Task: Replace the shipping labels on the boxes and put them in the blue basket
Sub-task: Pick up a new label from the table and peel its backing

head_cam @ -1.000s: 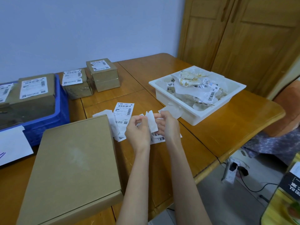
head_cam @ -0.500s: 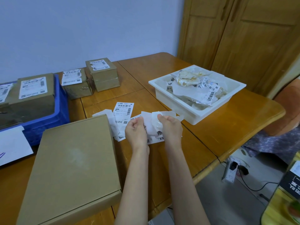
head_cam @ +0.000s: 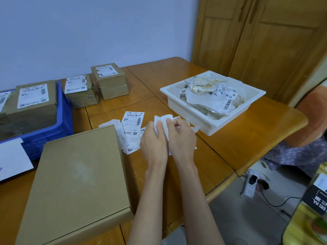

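Since a moment ago my hands have drawn together, and the white paper strip (head_cam: 161,121) I was pulling apart is now bunched between them. My left hand (head_cam: 153,141) pinches it with curled fingers (head_cam: 160,127); my right hand (head_cam: 182,137) curls round its other side, thumb against the paper. How much of the strip is label and how much backing I cannot tell, since my knuckles hide most of it.

At about 10 o'clock from my hands a printed shipping label (head_cam: 133,121) lies face up on the desk (head_cam: 238,138), with more loose labels partly tucked under my wrists. At 8 o'clock lies the large flat box (head_cam: 77,175), bare on top, its near corner cut off by the bottom edge. At 9 o'clock stands the blue basket (head_cam: 49,135), cut off at the left, holding a labelled box (head_cam: 35,103) and part of a second one. Two small boxes (head_cam: 95,85) with torn labels stand at 11 o'clock, touching each other. At 2 o'clock the white tray (head_cam: 208,124) holds crumpled labels and backing; its print is too small to read. A white sheet (head_cam: 12,160) at far left runs out of view.
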A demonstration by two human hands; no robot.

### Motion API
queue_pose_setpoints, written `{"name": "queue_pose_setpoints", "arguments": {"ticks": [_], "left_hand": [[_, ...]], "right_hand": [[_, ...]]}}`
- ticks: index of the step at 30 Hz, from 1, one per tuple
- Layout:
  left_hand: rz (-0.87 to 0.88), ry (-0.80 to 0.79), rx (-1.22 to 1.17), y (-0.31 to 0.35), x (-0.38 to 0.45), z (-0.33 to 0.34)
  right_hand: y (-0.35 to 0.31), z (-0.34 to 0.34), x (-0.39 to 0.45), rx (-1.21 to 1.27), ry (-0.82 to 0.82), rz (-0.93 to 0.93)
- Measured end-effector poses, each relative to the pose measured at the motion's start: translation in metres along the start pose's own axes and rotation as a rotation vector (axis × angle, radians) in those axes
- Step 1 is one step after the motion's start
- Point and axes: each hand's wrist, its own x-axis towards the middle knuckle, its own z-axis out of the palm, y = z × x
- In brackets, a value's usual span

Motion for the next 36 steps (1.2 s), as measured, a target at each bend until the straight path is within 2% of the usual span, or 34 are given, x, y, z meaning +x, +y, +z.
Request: {"name": "queue_pose_setpoints", "arguments": {"ticks": [2, 5, 8, 11, 13, 16, 20, 22, 27, 36], "left_hand": [[0.058, 0.053, 0.006, 0.001, 0.002, 0.001], [0.054, 0.082, 0.002, 0.000, 0.003, 0.002], [0.021, 0.061, 0.002, -0.006, 0.003, 0.001], [-0.053, 0.016, -0.133, -0.003, 0.000, 0.001], [-0.074, -0.008, -0.078, 0.001, -0.002, -0.001], [-0.008, -0.080, -0.002, 0.005, -0.005, -0.004], [0.103, -0.030, -0.069, 0.006, -0.004, -0.006], [0.029, -0.057, -0.183, 0.004, 0.001, -0.005], [-0.350, -0.189, -0.567, 0.002, 0.006, -0.009], [-0.627, -0.266, -0.782, 0.003, 0.009, -0.015]], "right_hand": [[0.002, 0.001, 0.000, -0.007, -0.030, -0.010], [0.003, 0.001, 0.001, -0.039, -0.056, 0.012], [0.004, 0.000, 0.000, -0.067, -0.041, -0.006], [0.004, -0.001, 0.002, -0.036, 0.007, -0.008], [0.003, -0.001, 0.002, -0.063, 0.024, -0.007], [0.003, -0.002, 0.001, -0.117, 0.031, -0.015], [0.003, -0.004, 0.002, -0.086, -0.006, -0.057], [0.003, -0.005, 0.002, -0.026, -0.037, -0.037], [0.006, -0.007, 0.001, 0.104, -0.120, 0.106], [0.005, -0.021, 0.009, 0.330, -0.243, 0.331]]}}
